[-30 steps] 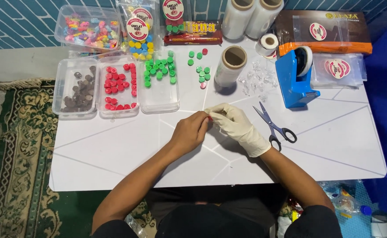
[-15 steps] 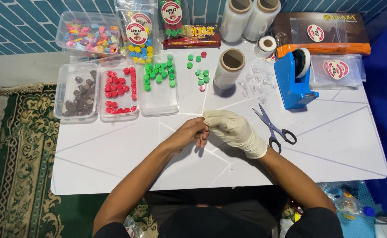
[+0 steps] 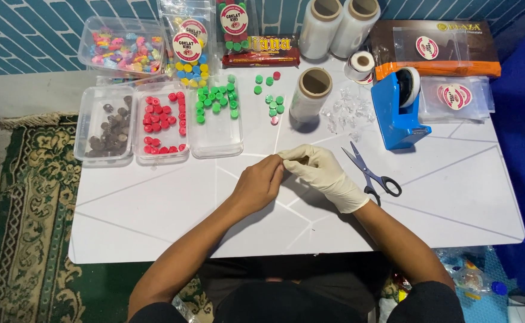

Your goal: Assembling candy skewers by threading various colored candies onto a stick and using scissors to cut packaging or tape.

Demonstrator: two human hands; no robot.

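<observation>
- Small dark piece (image 3: 302, 160), too tiny to identify, sits pinched between the fingertips of both my hands, just above the middle of the white table (image 3: 442, 203).
- My left hand (image 3: 261, 185) is bare, its fingers curled closed with the tips pressed to that piece.
- My right hand (image 3: 319, 170) wears a cream-coloured glove, fingers bent and closed on the same piece; the 2 hands touch each other.
- Just to the right of my gloved hand lie black-handled scissors (image 3: 373, 176), flat on the table with the blades slightly apart.
- Beyond the scissors stands a blue tape dispenser (image 3: 397, 116).
- Straight ahead of my hands stands an upright roll of clear film (image 3: 311, 94), with a scatter of green caps (image 3: 271, 98) just to its left and small clear wrappers (image 3: 343, 110) to its right.
- Far left, 3 clear trays stand side by side: 1 holds dark brown pieces (image 3: 108, 134), 1 holds red caps (image 3: 162, 122), 1 holds green caps (image 3: 216, 98).
- Along the far edge are 2 more film rolls (image 3: 339, 24) and a tub of mixed-colour sweets (image 3: 122, 48).
- A patterned green rug (image 3: 23, 209) covers the floor to my left.
</observation>
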